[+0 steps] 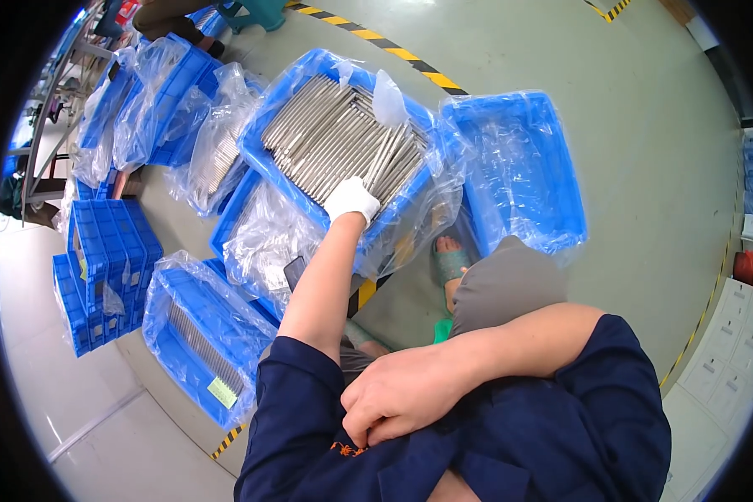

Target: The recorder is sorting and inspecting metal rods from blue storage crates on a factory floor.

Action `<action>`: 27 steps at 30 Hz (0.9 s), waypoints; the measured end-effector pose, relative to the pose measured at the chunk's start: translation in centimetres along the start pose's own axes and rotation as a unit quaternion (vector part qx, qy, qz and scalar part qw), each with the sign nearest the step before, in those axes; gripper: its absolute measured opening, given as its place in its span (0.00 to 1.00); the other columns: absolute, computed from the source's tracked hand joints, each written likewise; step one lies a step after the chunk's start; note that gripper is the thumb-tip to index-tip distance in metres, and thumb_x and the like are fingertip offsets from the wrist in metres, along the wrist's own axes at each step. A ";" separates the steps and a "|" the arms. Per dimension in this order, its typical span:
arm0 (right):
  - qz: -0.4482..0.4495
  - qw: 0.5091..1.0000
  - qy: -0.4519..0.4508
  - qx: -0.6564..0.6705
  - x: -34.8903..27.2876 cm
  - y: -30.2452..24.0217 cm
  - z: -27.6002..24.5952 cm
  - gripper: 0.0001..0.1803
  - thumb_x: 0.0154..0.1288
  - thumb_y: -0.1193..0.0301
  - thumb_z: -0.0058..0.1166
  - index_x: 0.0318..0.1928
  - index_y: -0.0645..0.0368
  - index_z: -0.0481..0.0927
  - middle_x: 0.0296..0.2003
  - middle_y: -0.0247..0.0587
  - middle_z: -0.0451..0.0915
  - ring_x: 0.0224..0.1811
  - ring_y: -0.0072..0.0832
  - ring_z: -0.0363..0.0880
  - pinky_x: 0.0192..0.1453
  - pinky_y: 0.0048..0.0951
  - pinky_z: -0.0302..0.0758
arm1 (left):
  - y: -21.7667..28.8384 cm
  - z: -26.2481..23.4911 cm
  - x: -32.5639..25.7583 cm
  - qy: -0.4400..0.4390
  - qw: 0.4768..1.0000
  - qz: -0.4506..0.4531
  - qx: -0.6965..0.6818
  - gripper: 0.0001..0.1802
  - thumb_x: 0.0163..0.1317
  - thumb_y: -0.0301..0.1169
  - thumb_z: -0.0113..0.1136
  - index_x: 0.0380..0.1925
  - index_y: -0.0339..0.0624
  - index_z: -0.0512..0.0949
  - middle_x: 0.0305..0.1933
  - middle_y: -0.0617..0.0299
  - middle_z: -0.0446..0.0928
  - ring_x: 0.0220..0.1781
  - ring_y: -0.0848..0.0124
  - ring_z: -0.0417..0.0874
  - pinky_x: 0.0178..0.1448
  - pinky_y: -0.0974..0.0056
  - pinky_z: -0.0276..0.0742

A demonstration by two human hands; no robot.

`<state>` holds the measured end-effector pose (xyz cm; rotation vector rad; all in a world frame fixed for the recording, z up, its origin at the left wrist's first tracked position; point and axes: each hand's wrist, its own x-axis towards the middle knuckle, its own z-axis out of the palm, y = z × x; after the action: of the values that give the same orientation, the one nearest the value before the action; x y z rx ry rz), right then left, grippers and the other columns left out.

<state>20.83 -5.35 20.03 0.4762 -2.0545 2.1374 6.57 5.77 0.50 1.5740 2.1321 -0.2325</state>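
Observation:
My left hand [351, 199], in a white glove, reaches over the near edge of a blue crate [309, 69] filled with slim silvery metal rods [316, 125]. Its fingers close around the near ends of a few rods, which lie at a different slant from the rows beside them. The glove hides the exact grip. Bare and curled, my right hand [402, 393] rests against the front of my dark blue shirt [527, 435], by some orange stitching [347, 449]. Whatever its fingertips may pinch is hidden.
To the right stands a blue crate [560, 159] lined with clear plastic. Left are stacked blue crates [113, 259] and a bagged crate [171, 351] with metal pieces. Another person's leg [171, 21] and a teal stool [259, 12] appear at the top. Striped tape [368, 35] marks the floor.

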 end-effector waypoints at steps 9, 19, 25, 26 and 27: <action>0.027 0.999 0.003 0.032 -0.3 0.2 -0.2 0.06 0.55 0.72 0.49 0.32 0.60 0.75 0.28 0.42 0.73 0.34 0.34 0.74 0.37 0.31 0.70 | 0.6 -0.2 0.2 -0.041 0.998 0.039 -0.025 0.19 0.42 0.38 0.49 0.33 0.40 0.77 0.40 0.47 0.76 0.45 0.53 0.75 0.51 0.58 0.69; 0.041 0.998 0.011 0.036 -0.2 0.0 -0.3 0.06 0.56 0.71 0.48 0.32 0.60 0.75 0.27 0.42 0.73 0.34 0.34 0.73 0.37 0.31 0.69 | 0.8 0.0 2.4 -0.055 0.996 0.063 -0.011 0.20 0.46 0.37 0.47 0.37 0.38 0.75 0.43 0.44 0.74 0.48 0.52 0.74 0.53 0.58 0.68; 0.036 0.999 0.015 0.024 0.6 0.0 -0.1 0.07 0.55 0.69 0.50 0.25 0.60 0.73 0.24 0.41 0.72 0.31 0.35 0.72 0.34 0.32 0.68 | -4.8 1.4 1.8 -0.049 0.976 0.073 -0.199 0.18 0.49 0.41 0.49 0.28 0.35 0.74 0.27 0.48 0.77 0.30 0.56 0.78 0.38 0.59 0.73; 0.054 0.998 0.014 0.018 0.0 0.2 -0.4 0.09 0.54 0.69 0.51 0.23 0.60 0.72 0.23 0.40 0.72 0.29 0.34 0.72 0.33 0.32 0.68 | -1.4 -2.2 -1.6 -0.161 0.937 0.008 -0.310 0.14 0.50 0.36 0.51 0.29 0.36 0.74 0.21 0.55 0.76 0.18 0.68 0.75 0.25 0.65 0.71; 0.058 0.998 0.027 0.019 -0.8 0.5 -0.8 0.09 0.54 0.69 0.51 0.23 0.60 0.72 0.23 0.40 0.72 0.29 0.34 0.72 0.33 0.32 0.68 | -0.3 -1.5 -1.7 -0.168 0.894 0.022 -0.414 0.11 0.54 0.30 0.50 0.34 0.35 0.69 0.17 0.61 0.73 0.11 0.76 0.67 0.14 0.72 0.63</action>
<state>21.30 -4.48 19.31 0.3062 -2.0638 2.2322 6.24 4.80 2.60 0.9761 1.5828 0.3617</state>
